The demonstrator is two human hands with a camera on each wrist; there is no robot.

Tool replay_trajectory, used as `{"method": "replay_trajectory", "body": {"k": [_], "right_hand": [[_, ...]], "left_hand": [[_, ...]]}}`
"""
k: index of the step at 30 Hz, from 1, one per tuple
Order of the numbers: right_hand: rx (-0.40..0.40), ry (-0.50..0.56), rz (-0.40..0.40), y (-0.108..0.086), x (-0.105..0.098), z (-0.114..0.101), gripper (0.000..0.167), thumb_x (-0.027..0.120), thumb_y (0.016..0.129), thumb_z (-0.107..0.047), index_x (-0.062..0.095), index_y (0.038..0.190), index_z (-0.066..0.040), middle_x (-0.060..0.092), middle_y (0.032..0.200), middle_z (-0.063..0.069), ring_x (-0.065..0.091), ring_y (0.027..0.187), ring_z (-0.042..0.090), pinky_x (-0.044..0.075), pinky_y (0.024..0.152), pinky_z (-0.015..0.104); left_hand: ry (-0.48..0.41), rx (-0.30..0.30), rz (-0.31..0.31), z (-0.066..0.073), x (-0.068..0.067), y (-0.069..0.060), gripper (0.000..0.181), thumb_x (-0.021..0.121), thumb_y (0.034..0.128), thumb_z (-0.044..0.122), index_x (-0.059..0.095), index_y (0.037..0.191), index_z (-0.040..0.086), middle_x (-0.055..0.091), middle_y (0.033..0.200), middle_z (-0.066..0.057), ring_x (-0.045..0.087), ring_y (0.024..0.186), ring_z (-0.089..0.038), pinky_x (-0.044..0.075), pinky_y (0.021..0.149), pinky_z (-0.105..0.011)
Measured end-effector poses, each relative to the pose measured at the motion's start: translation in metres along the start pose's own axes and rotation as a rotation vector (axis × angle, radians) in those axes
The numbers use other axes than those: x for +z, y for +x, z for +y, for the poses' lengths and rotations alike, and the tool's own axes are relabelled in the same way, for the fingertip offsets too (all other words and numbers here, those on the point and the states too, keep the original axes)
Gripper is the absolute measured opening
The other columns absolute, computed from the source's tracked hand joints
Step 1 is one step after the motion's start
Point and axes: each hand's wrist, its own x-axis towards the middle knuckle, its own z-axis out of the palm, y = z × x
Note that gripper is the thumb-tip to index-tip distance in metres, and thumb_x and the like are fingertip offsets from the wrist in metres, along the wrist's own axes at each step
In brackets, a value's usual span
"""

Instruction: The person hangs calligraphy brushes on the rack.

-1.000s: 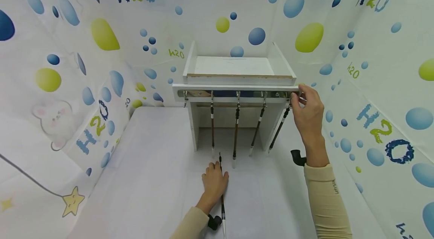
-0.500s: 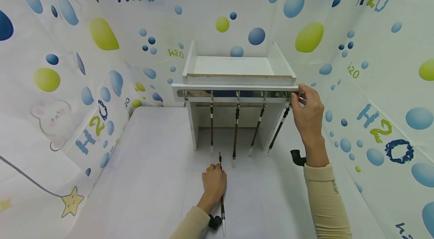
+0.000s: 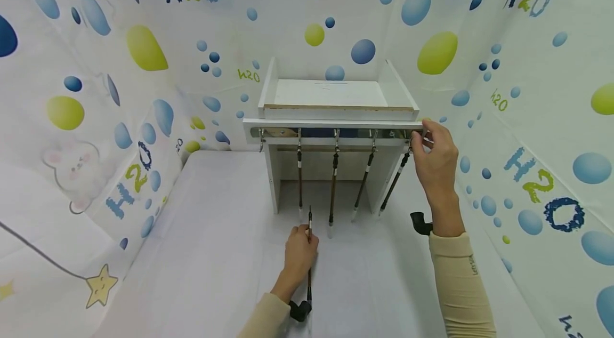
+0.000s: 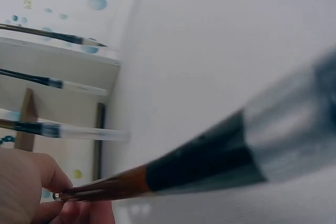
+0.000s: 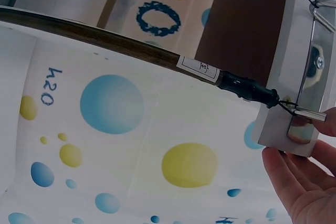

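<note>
My left hand (image 3: pixel 300 252) pinches a calligraphy brush (image 3: pixel 309 282) by its wooden handle, above the white surface. In the left wrist view this brush (image 4: pixel 205 161) runs from the fingertips toward the camera, its dark and silvery end blurred up close. My right hand (image 3: pixel 436 159) grips the right end of the hook rail (image 3: pixel 318 134), thumb in front. Several brushes hang from the rail's hooks by loops, one of them a brush (image 3: pixel 333 188) in the middle. The leftmost hook (image 3: pixel 261 141) carries nothing. Up close, the right wrist view shows a labelled hanging brush (image 5: pixel 131 48) beside the right fingers.
The rail is on the front of a white wooden stand (image 3: pixel 274 178) with a raised tray (image 3: pixel 331 94) on top. A white sheet (image 3: pixel 216 231) covers the table. Printed curtains (image 3: pixel 537 87) enclose the back and sides.
My left hand has moved from lying over the brush to pinching it, and the brush has been raised slightly, its loop end farther forward. The right hand stays on the rail.
</note>
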Motion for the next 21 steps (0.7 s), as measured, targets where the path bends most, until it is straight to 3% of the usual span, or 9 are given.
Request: {"method": "replay_trajectory", "body": {"k": [6, 14, 21], "right_hand": [[0.0, -0.001, -0.001, 0.0, 0.0, 0.0, 0.033, 0.063, 0.098, -0.013, 0.063, 0.127, 0.002, 0.064, 0.128, 0.022, 0.069, 0.11, 0.034, 0.057, 0.088, 0.045], [0.001, 0.011, 0.002, 0.0, 0.0, 0.001, 0.032, 0.063, 0.097, -0.011, 0.064, 0.125, 0.003, 0.065, 0.126, 0.022, 0.07, 0.109, 0.034, 0.057, 0.088, 0.044], [0.002, 0.006, -0.005, 0.0, -0.001, 0.0, 0.032, 0.063, 0.097, -0.012, 0.063, 0.126, 0.003, 0.064, 0.127, 0.022, 0.069, 0.11, 0.034, 0.057, 0.088, 0.045]], "left_hand": [[-0.024, 0.07, 0.019, 0.014, -0.015, 0.002, 0.023, 0.064, 0.0876, 0.008, 0.068, 0.107, -0.004, 0.06, 0.084, -0.008, 0.049, 0.064, -0.009, 0.042, 0.053, -0.022], [-0.04, 0.17, 0.101, 0.039, -0.039, 0.007, 0.024, 0.064, 0.0868, 0.006, 0.068, 0.108, -0.003, 0.061, 0.086, -0.009, 0.056, 0.068, -0.014, 0.047, 0.058, -0.023], [-0.033, 0.25, 0.168, 0.056, -0.061, 0.011, 0.024, 0.064, 0.0872, 0.005, 0.068, 0.109, -0.004, 0.061, 0.087, -0.009, 0.051, 0.059, -0.009, 0.041, 0.048, -0.016]]}}
